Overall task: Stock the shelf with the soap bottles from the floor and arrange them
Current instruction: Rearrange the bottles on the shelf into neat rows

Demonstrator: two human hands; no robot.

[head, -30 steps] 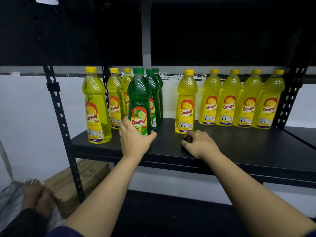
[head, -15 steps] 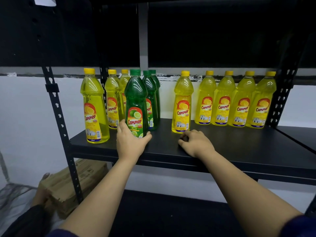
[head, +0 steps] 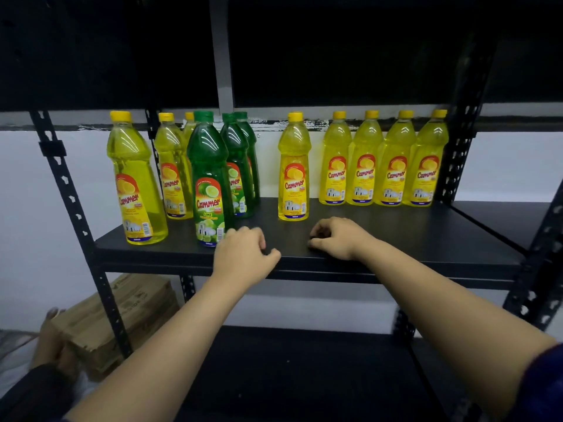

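Twelve soap bottles are seen standing upright on the black shelf (head: 396,239). At the left a front yellow bottle (head: 135,181) stands near the shelf edge, with two more yellow bottles (head: 172,172) lined up behind it. Just beside them a front green bottle (head: 210,184) stands forward, and two other green bottles (head: 239,166) are ranged behind it. A lone yellow bottle (head: 294,172) is placed near the middle, apart from a row of four yellow bottles (head: 382,166) set side by side toward the back right.

The left hand (head: 243,254) is held at the shelf's front edge, just right of the front green bottle's base — its fingers are loosely curled and nothing is grasped. The right hand (head: 338,239) is rested on the shelf in front of the lone yellow bottle, fingers curled under, with no bottle held.

Below left, a cardboard box (head: 122,315) is seen on the floor, touched by another person's hand (head: 50,339).
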